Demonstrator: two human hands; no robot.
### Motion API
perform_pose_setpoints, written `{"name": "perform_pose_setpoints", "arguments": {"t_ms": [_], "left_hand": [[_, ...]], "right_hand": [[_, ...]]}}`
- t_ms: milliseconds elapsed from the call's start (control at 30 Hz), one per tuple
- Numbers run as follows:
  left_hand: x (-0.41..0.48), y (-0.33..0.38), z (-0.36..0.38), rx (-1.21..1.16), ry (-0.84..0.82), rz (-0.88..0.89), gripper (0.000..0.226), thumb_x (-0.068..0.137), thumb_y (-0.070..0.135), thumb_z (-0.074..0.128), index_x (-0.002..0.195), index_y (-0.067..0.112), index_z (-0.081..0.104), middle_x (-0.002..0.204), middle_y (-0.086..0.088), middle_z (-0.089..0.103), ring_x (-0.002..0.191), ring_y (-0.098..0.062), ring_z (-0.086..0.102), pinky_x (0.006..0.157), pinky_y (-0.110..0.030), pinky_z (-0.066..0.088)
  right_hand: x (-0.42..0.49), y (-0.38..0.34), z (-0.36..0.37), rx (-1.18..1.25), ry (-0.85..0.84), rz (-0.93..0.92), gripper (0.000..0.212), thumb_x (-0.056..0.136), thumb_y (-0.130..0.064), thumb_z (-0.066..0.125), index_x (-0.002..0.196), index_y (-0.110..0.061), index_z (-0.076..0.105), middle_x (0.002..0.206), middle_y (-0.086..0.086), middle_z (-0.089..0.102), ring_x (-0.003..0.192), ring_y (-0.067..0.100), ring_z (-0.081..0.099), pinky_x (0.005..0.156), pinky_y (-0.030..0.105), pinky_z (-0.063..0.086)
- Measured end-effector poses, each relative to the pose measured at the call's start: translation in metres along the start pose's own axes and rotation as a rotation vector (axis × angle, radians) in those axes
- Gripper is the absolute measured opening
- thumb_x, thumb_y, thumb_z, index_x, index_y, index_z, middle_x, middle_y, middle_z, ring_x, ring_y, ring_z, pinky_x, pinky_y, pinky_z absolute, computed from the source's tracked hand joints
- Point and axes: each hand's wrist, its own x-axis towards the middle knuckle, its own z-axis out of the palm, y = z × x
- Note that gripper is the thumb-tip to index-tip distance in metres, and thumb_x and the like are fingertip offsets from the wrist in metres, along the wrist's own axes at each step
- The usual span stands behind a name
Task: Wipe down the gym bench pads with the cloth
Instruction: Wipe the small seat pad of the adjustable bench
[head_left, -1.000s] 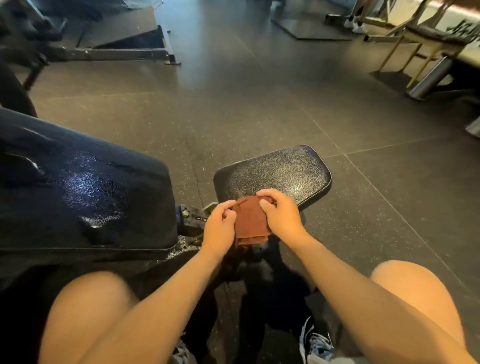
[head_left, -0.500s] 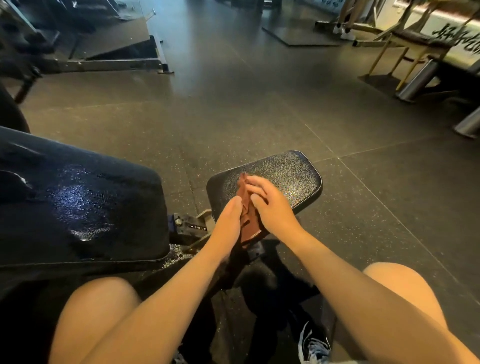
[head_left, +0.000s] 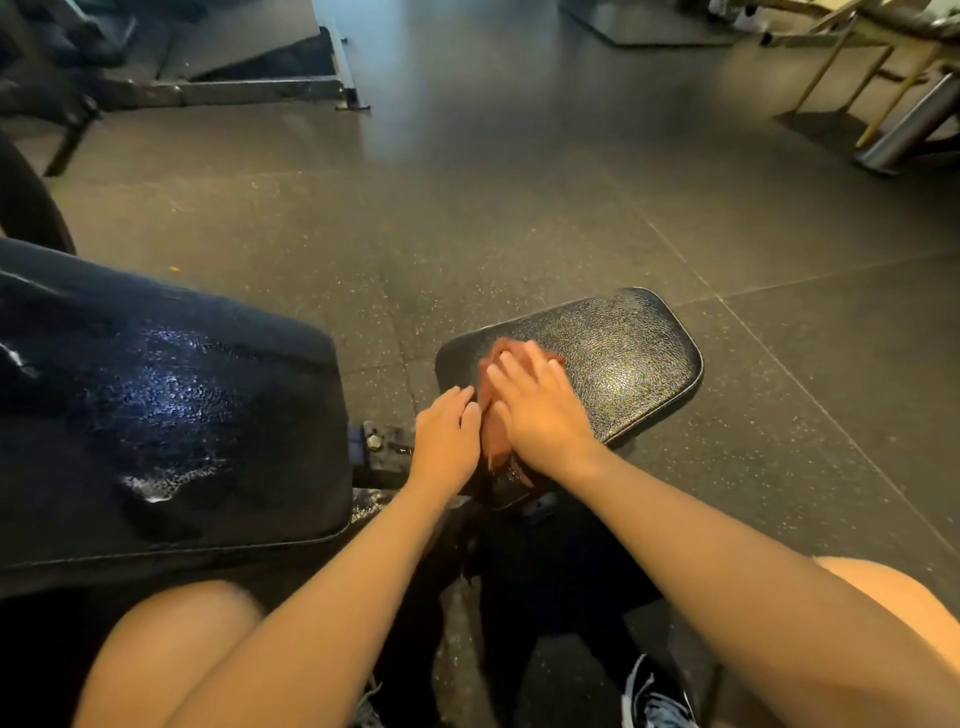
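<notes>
While the right hand (head_left: 540, 410) presses flat, grip open, on the folded rust-brown cloth (head_left: 500, 357) at the near-left end of the small black textured vinyl seat pad (head_left: 623, 353), the bare pad runs far-right. Left hand (head_left: 447, 441) just beside, loosely curled, holding nothing.

head camera: one wide-angle view, facing forward and down.
the camera sits above the person's lap and looks steeply down and ahead. both forearms enter from the bottom edge, with a knee in each lower corner. the left hand (head_left: 445, 439) and right hand (head_left: 540, 410) lie near frame centre. the small pad (head_left: 623, 364) lies under them, the large pad (head_left: 156, 415) fills the left side, and the floor (head_left: 519, 208) runs to the top edge.
</notes>
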Motion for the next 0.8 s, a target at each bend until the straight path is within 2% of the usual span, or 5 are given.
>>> {"name": "perform_pose_setpoints", "arguments": {"t_ms": [133,300,567,700,800], "left_hand": [[0.009,-0.002,-0.004,-0.001,0.004,0.001,0.041,0.108,0.022,0.032,0.140,0.013,0.057,0.147,-0.006,0.053,0.138,-0.020,0.044,0.119,-0.039,0.028],[0.025,-0.014,-0.007,-0.140,0.084,-0.152,0.030,0.106,0.017,0.035,0.107,0.017,0.065,0.108,0.004,0.066,0.092,-0.008,0.058,0.079,-0.023,0.036],[0.022,-0.007,-0.012,-0.318,0.100,-0.249,0.045,0.108,0.029,0.030,0.150,0.020,0.046,0.152,0.004,0.047,0.140,-0.012,0.042,0.115,-0.027,0.027],[0.024,-0.009,-0.014,-0.621,0.217,-0.416,0.034,0.105,0.034,0.038,0.108,0.026,0.071,0.107,0.001,0.073,0.097,-0.014,0.067,0.080,-0.033,0.052],[0.015,-0.013,-0.011,-0.587,0.179,-0.420,0.037,0.104,0.038,0.035,0.116,0.033,0.070,0.111,0.008,0.072,0.104,-0.011,0.065,0.090,-0.035,0.051]], "right_hand": [[0.035,0.007,-0.007,-0.007,0.012,0.234,0.055,0.106,-0.034,0.023,0.158,-0.017,0.018,0.166,0.008,0.009,0.151,0.038,-0.012,0.123,0.053,-0.001],[0.048,-0.029,0.012,0.023,-0.156,-0.150,0.051,0.094,-0.041,0.032,0.125,-0.018,0.066,0.137,0.011,0.059,0.138,0.045,0.036,0.108,0.056,0.034],[0.087,-0.002,0.001,0.012,-0.016,0.119,0.048,0.106,-0.035,0.025,0.150,-0.020,0.036,0.160,0.005,0.029,0.152,0.035,0.004,0.122,0.052,0.005],[0.073,-0.040,0.025,-0.068,-0.209,-0.207,0.055,0.098,-0.042,0.020,0.134,-0.025,0.058,0.150,0.005,0.046,0.146,0.035,0.024,0.116,0.054,0.021],[0.062,-0.030,0.019,-0.089,-0.210,-0.285,0.054,0.097,-0.042,0.024,0.132,-0.022,0.061,0.143,0.008,0.054,0.141,0.036,0.035,0.108,0.051,0.036]]}}
